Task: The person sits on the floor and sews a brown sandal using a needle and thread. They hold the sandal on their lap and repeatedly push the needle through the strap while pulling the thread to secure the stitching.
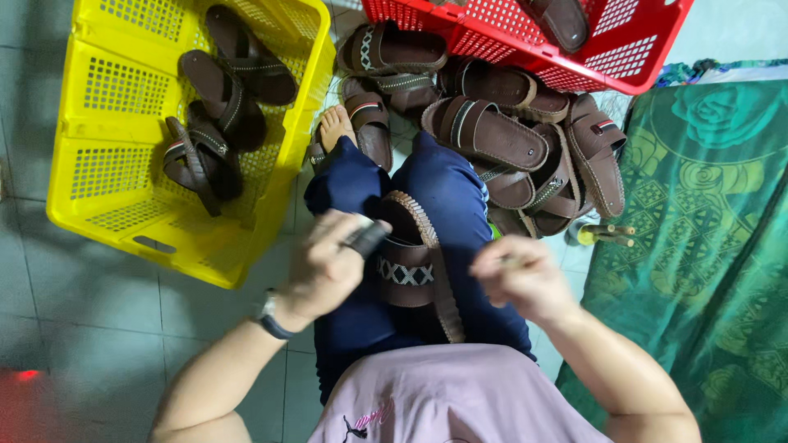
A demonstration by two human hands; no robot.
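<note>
A brown sandal [414,267] with a woven edge and a patterned strap lies on my lap, between my legs in dark blue trousers. My left hand [324,262] is closed on the sandal's dark strap at its left side; a watch sits on that wrist. My right hand [517,275] hovers just right of the sandal with fingers curled; it is blurred, and something thin may be pinched in it.
A yellow plastic basket [98,180] at the left holds several brown sandals. A red basket [624,57] tips at the top, with a pile of brown sandals [509,139] below it. A green patterned cloth [706,246] covers the right side. My bare foot [336,127] rests by the yellow basket.
</note>
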